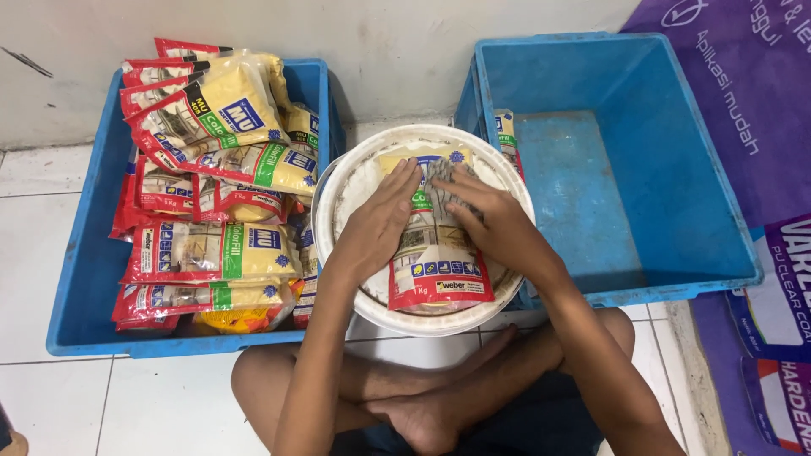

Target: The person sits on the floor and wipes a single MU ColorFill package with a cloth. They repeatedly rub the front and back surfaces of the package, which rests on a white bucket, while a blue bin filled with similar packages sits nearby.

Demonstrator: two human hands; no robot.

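From the head camera, looking down: a person sits cross-legged on the white tiled floor (51, 253) with a white bucket (338, 181) resting above their shins. Both forearms reach forward from the bottom of the frame and meet over the bucket's mouth.

A yellow pouch with red edges (435, 270) lies flat across the bucket's opening. The left hand (378, 221) rests palm down on the pouch's left half, fingers stretched and close together, pointing away from the body. The right hand (487, 218) lies palm down on the upper right part, fingers angled towards the left hand, fingertips nearly meeting it. Both hands are spread flat against the pouch, neither pinching it.

To the left stands a blue crate (84, 279) heaped with similar yellow and red pouches (215, 160). To the right, a second blue crate (642, 152) holds one pouch (505, 135) leaning against its left wall. Purple printed sacks (760, 101) lie at the far right.
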